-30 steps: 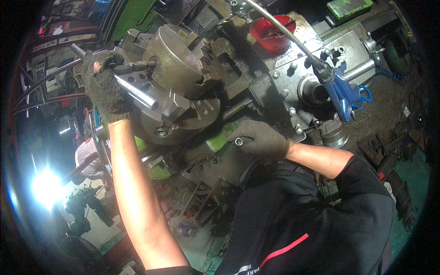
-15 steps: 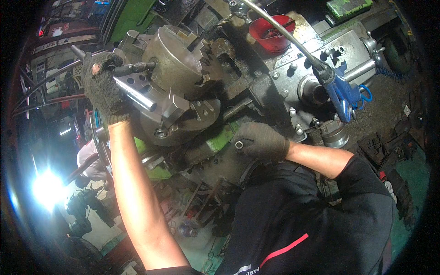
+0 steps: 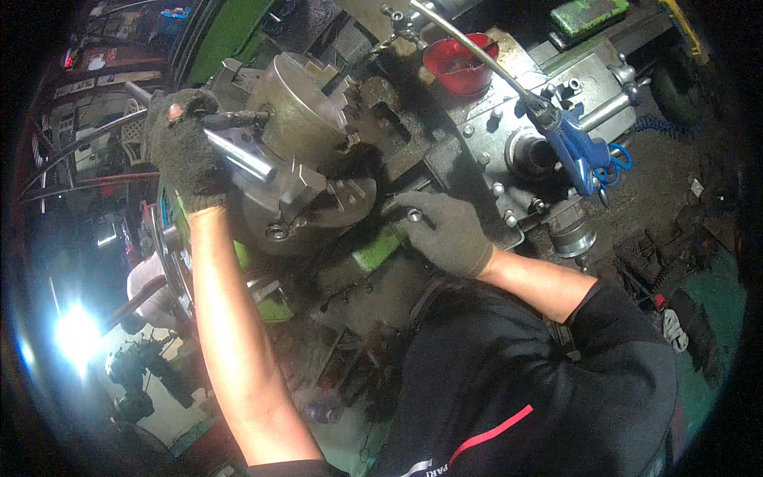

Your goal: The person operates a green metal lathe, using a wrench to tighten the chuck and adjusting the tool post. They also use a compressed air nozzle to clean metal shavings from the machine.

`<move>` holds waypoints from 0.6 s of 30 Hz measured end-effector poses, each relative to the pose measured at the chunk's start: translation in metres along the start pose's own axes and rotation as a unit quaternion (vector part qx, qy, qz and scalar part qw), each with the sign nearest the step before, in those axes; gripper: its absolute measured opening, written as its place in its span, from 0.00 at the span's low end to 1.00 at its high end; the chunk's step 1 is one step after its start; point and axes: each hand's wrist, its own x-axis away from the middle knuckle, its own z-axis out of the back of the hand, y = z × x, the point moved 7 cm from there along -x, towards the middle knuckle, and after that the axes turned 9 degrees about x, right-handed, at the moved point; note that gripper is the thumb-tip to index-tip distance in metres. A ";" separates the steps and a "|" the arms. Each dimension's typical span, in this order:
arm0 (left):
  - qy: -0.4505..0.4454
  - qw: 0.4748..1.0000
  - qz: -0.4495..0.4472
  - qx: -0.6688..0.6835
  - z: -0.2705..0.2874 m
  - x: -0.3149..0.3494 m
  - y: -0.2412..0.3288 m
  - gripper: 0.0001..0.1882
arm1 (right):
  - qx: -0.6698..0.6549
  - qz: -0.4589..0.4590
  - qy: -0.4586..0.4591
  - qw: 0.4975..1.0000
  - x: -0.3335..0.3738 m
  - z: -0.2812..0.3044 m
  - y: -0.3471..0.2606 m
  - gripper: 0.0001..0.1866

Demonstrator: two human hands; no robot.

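My left hand, in a dark grey work glove, is wrapped around a T-shaped chuck key. Its dark shaft reaches to the side of a round metal lathe chuck, and its bright crossbar slants out past my fingers. The chuck has stepped jaws and sits by a larger disc with a block-like jaw. My right hand, gloved too, is closed at the right below the disc. A small metal piece with a round hollow end shows at its fingers; the rest is hidden.
A red bowl stands on the machine carriage at the back. Beside it, a blue air gun hangs from a metal pipe. A green box lies far right. At left, a bright lamp glares near another person.
My right hand has moved up and away from my body, nearer the disc, with the hollow-ended piece still in it. My left hand stays on the chuck key. The view has shifted slightly.
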 end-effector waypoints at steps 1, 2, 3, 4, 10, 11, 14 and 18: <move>0.005 1.000 0.001 0.012 -0.001 0.003 -0.003 0.20 | -0.007 0.010 0.028 1.000 0.000 0.004 -0.008 0.22; 0.014 1.000 -0.021 0.009 -0.001 0.004 0.000 0.18 | -0.001 0.013 0.047 0.999 -0.002 0.007 -0.009 0.21; 0.021 0.999 -0.042 0.005 -0.001 0.004 0.004 0.17 | 0.006 0.017 0.065 0.998 -0.004 0.007 -0.010 0.21; 0.028 0.996 -0.086 -0.017 -0.002 0.005 0.009 0.15 | 0.011 0.021 0.083 0.996 -0.005 0.005 -0.010 0.21; 0.043 0.965 -0.209 -0.154 -0.014 0.000 0.042 0.16 | 0.197 0.020 0.191 0.961 -0.043 -0.042 0.107 0.19; 0.058 0.967 -0.202 -0.145 -0.009 -0.004 0.047 0.16 | 0.206 0.029 0.207 0.956 -0.048 -0.039 0.099 0.19; 0.056 0.976 -0.165 -0.129 -0.007 0.012 0.057 0.15 | 0.215 0.035 0.210 0.953 -0.023 -0.013 0.011 0.18; -0.028 0.993 -0.059 -0.097 -0.006 -0.006 0.070 0.30 | 0.170 -0.043 0.215 0.961 -0.037 -0.034 0.122 0.17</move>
